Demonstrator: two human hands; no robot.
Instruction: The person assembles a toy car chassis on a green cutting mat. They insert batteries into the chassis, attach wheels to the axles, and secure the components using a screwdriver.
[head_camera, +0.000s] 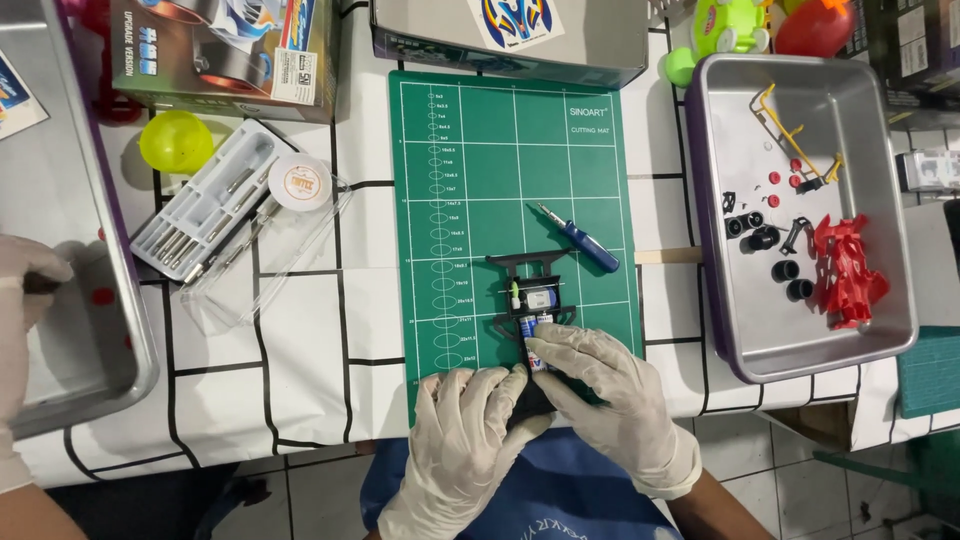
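— What have your hands got hold of?

— Both your gloved hands meet at the near edge of the green cutting mat (500, 150). Your left hand (462, 440) is curled round the near end of a black toy car frame (530, 300), fingers closed on it from the left. Your right hand (610, 400) is closed too, its fingertips (540, 352) pinching a small battery (537, 335) that sits in the frame's near slot.

— Where does the frame lie?

— Flat on the mat, in its lower middle, running away from you. A little blue and white motor part (540, 297) sits in its middle.

— What is round you?

— A blue-handled screwdriver (580, 240) lies on the mat just beyond the frame, to its right, apart from it. Further right stands a metal tray (880, 120) holding red plastic parts (848, 272), black wheels (790, 280) and a yellow piece (780, 125). To your left lie a clear case of tool bits (205, 205), a round white tin (299, 182) and a yellow-green ball (176, 140). At the far left another person's gloved hand (25, 290) rests at a second metal tray (100, 330).
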